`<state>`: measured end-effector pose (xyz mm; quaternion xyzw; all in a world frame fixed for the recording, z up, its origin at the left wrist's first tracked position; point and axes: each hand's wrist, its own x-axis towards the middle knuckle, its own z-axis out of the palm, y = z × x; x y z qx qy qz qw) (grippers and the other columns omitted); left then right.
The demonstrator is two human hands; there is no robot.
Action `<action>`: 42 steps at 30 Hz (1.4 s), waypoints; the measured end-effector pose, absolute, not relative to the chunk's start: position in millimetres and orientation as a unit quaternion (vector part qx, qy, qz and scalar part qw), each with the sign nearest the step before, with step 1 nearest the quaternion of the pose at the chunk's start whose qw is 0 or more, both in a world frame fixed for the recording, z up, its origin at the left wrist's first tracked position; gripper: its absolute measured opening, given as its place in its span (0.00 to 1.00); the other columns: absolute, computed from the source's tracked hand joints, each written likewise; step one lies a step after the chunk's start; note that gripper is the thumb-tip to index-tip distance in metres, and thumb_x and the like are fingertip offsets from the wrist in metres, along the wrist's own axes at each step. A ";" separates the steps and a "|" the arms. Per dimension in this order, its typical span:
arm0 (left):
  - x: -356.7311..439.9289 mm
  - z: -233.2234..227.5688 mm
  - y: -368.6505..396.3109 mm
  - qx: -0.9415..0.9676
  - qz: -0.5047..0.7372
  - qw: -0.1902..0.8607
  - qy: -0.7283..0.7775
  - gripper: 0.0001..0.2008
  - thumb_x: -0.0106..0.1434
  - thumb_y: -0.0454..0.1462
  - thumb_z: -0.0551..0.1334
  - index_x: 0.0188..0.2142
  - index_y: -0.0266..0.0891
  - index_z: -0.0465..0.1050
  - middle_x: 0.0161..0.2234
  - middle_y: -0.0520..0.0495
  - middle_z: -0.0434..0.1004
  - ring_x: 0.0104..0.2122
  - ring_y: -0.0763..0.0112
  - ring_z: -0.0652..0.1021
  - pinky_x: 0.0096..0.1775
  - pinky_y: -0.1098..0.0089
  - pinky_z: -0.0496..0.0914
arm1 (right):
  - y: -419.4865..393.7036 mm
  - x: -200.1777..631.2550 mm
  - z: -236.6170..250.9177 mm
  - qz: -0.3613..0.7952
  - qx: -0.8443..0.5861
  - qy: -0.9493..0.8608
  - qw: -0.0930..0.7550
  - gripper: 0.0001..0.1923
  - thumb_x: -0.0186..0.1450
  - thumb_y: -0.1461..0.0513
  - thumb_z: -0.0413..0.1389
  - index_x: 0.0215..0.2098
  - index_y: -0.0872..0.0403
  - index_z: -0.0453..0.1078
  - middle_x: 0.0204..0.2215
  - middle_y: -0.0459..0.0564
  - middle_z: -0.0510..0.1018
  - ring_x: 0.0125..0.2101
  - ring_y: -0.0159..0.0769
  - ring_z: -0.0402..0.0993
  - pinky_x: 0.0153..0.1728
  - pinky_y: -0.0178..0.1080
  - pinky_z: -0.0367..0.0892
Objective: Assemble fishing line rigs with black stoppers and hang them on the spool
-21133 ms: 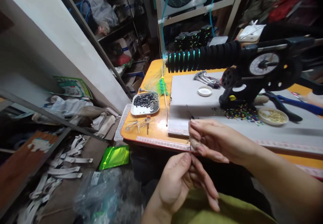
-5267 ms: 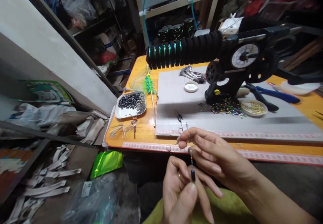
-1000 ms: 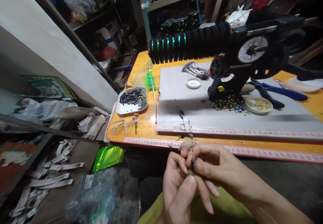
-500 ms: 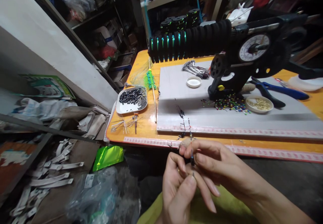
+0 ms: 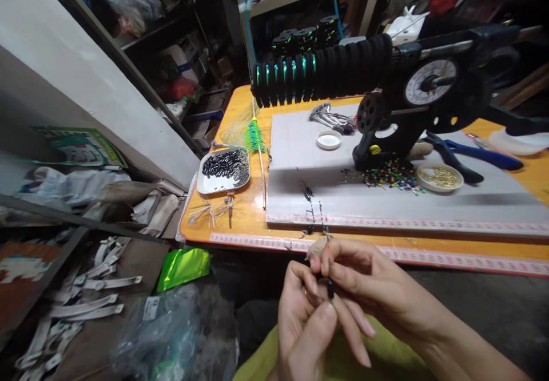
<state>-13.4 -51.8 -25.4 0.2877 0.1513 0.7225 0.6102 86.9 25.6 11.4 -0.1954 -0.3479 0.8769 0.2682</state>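
Two hands meet just below the near edge of the orange bench. The left hand and the right hand pinch between their fingers one thin dark rod; it is small, perhaps a fishing float. Its long axis is nearly upright, pointing to 12 o'clock. At 10 o'clock from the hands, one white tray holds many black pieces. At 1 o'clock stands one black winding machine.
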 end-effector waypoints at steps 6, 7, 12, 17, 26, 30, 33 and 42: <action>-14.6 -20.9 -51.8 0.284 0.726 0.607 0.157 0.03 0.74 0.35 0.54 0.41 0.42 0.59 0.19 0.56 0.75 0.26 0.72 0.79 0.38 0.71 0.69 | 27.2 89.0 11.3 0.862 -0.218 -0.370 0.269 0.12 0.66 0.54 0.64 0.39 0.55 0.77 0.28 0.48 0.81 0.13 0.21 0.71 0.12 0.23 0.53; -15.5 -19.7 -51.9 0.284 0.725 0.606 0.164 0.04 0.74 0.35 0.53 0.40 0.42 0.58 0.20 0.54 0.78 0.27 0.72 0.79 0.39 0.70 0.70 | 27.7 90.1 10.5 0.854 -0.224 -0.382 0.273 0.13 0.67 0.53 0.64 0.41 0.55 0.77 0.26 0.47 0.79 0.13 0.21 0.70 0.13 0.24 0.52; -19.1 -17.0 -52.7 0.279 0.705 0.616 0.214 0.06 0.76 0.34 0.53 0.39 0.43 0.56 0.25 0.53 0.82 0.27 0.72 0.81 0.39 0.67 0.72 | 29.7 98.2 10.1 0.831 -0.224 -0.444 0.250 0.13 0.65 0.53 0.65 0.40 0.55 0.78 0.41 0.53 0.79 0.17 0.22 0.73 0.17 0.27 0.57; -19.6 -16.6 -52.9 0.279 0.700 0.617 0.229 0.09 0.76 0.36 0.53 0.37 0.44 0.53 0.19 0.57 0.78 0.23 0.71 0.81 0.38 0.67 0.72 | 30.5 101.6 13.5 0.835 -0.215 -0.460 0.211 0.14 0.65 0.52 0.64 0.35 0.56 0.74 0.25 0.47 0.76 0.17 0.26 0.71 0.18 0.29 0.57; -22.0 -12.6 -57.2 0.296 0.690 0.611 0.252 0.09 0.75 0.37 0.55 0.38 0.43 0.53 0.18 0.59 0.77 0.17 0.76 0.78 0.29 0.76 0.67 | 26.0 100.2 13.1 0.827 -0.206 -0.479 0.210 0.13 0.69 0.52 0.61 0.39 0.53 0.72 0.20 0.44 0.74 0.18 0.31 0.73 0.24 0.34 0.66; -19.0 -16.8 -55.6 0.298 0.709 0.598 0.226 0.06 0.75 0.34 0.54 0.40 0.43 0.55 0.19 0.57 0.77 0.14 0.80 0.74 0.25 0.81 0.63 | 20.0 97.6 16.9 0.817 -0.216 -0.485 0.227 0.15 0.69 0.50 0.60 0.39 0.54 0.70 0.28 0.46 0.77 0.19 0.29 0.73 0.26 0.35 0.67; -19.6 -18.3 -54.2 0.304 0.713 0.598 0.206 0.05 0.75 0.32 0.53 0.41 0.43 0.56 0.19 0.59 0.73 0.15 0.83 0.71 0.27 0.81 0.65 | 17.1 95.2 18.1 0.821 -0.216 -0.476 0.228 0.16 0.69 0.50 0.59 0.39 0.54 0.70 0.33 0.48 0.77 0.19 0.27 0.73 0.24 0.33 0.65; -20.8 -13.2 -52.6 0.304 0.717 0.597 0.191 0.04 0.74 0.32 0.52 0.42 0.42 0.58 0.18 0.59 0.71 0.18 0.82 0.69 0.30 0.80 0.67 | 12.5 91.3 13.0 0.829 -0.230 -0.454 0.231 0.16 0.70 0.49 0.59 0.41 0.54 0.71 0.24 0.43 0.74 0.17 0.26 0.70 0.23 0.32 0.60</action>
